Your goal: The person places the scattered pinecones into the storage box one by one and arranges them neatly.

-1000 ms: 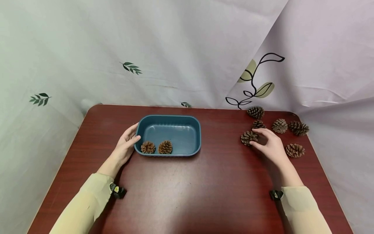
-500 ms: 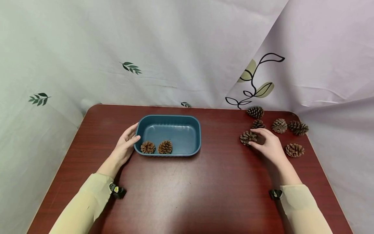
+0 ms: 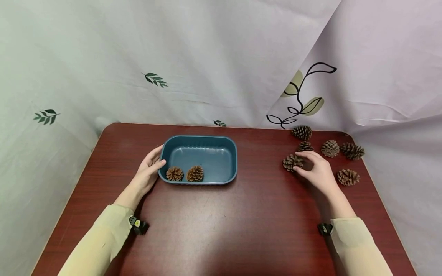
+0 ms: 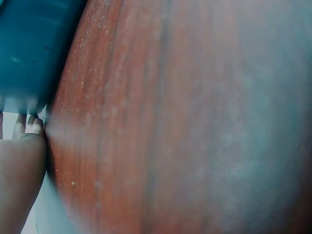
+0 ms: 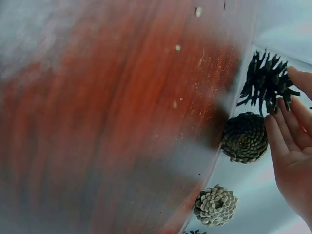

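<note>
The fingers of the right hand are pinching a cone at the right side of the surface; five other cones are lying near. The left hand is gripping the box at its left end, thumb on the rim. Two cones are sitting inside.
</note>
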